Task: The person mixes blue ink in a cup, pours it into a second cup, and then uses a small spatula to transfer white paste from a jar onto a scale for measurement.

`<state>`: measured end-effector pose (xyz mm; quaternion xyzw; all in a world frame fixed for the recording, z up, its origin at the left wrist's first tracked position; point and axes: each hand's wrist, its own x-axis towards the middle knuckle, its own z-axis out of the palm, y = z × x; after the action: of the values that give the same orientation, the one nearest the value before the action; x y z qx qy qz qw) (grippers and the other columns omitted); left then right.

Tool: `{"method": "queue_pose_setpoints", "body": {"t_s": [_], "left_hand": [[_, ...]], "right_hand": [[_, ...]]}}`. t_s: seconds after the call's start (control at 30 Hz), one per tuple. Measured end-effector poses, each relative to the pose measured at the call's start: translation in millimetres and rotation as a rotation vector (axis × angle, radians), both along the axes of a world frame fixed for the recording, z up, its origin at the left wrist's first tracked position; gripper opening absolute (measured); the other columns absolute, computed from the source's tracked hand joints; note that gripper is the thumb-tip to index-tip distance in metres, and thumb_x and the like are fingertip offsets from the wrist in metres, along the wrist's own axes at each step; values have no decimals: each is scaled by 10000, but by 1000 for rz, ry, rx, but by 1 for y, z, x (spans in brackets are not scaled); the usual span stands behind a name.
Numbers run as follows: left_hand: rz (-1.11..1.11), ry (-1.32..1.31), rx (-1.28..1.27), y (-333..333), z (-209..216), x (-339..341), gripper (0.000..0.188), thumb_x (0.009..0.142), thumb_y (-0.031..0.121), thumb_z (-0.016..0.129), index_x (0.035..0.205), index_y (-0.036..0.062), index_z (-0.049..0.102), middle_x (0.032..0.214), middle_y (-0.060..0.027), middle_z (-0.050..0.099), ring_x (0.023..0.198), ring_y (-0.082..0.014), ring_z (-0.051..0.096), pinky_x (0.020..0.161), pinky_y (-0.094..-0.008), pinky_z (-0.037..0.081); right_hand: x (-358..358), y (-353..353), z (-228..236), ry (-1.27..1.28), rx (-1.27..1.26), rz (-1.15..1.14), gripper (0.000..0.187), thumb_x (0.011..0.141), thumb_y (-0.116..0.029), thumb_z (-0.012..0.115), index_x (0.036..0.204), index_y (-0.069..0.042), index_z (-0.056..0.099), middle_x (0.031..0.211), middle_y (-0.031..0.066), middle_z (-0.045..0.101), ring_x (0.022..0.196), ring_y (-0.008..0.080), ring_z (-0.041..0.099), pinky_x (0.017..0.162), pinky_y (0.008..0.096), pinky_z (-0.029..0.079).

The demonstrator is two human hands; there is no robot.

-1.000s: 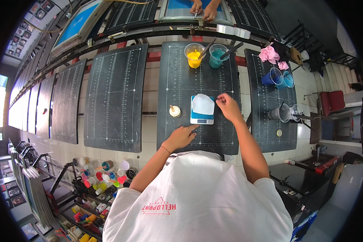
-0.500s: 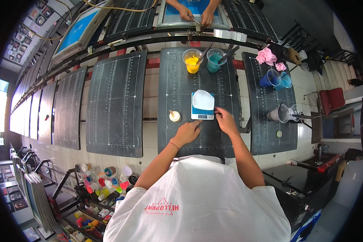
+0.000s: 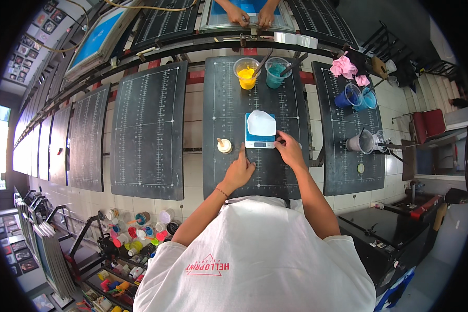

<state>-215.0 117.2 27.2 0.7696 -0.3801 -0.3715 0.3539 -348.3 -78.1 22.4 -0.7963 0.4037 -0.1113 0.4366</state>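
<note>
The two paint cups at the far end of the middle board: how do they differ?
The yellow cup holds yellow paint and stands to the left; the teal cup holds teal paint and stands to the right. Both are clear, upright, open-topped, and each has a dark stirring stick leaning out to the right.

Bright, even daylight; heavy fisheye edge-bending.

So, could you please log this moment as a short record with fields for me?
Surface: dark gridded board
Left hand: on the board, fingertip at the scale's near-left corner
Right hand: touching the scale's near-right edge
Scale: small, with a white container on top
Beside scale: small round jar
Far end: yellow cup, teal cup, each with a stick
</note>
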Motion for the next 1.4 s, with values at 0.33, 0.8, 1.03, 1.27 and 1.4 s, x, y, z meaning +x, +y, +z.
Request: {"method": "queue_pose_setpoints", "body": {"t_s": [0.33,0.8,1.03,1.27,1.4], "left_hand": [[6,101,-24,1,-12,4,789,952,172,659,1545,-106,218,812,-134,659,721,-225,644,716,-352,516],[15,106,-28,6,-8,5,743,959,183,660,1552,-49,276,801,-99,659,694,-191,622,691,-327,497],[17,135,-69,6,-8,5,715,967,169,651,1544,-56,294,793,-91,653,701,-184,626,690,-318,496],[11,114,-56,6,-6,6,721,970,169,648,1551,-54,283,785,-83,645,693,-180,626,686,-319,500],[15,161,-40,5,-6,7,720,976,173,642,1558,-45,277,787,-75,639,680,-171,626,679,-318,512]], "right_hand": [[3,-6,9,54,80,24,512,891,-124,626,1394,-36,591,1005,80,712,821,188,653,812,333,527],[20,-12,4,-24,-3,9,497,894,-128,585,1384,-47,602,1178,139,656,911,237,654,874,364,520],[19,-11,2,-9,-140,79,516,890,-118,592,1397,-21,584,1190,152,654,928,253,658,888,378,525],[5,-11,4,44,160,16,536,869,-81,698,1386,0,581,1068,84,691,882,164,655,846,311,535],[6,-7,6,42,114,20,544,833,-71,745,1351,8,599,1028,78,691,836,161,646,819,311,536]]}}
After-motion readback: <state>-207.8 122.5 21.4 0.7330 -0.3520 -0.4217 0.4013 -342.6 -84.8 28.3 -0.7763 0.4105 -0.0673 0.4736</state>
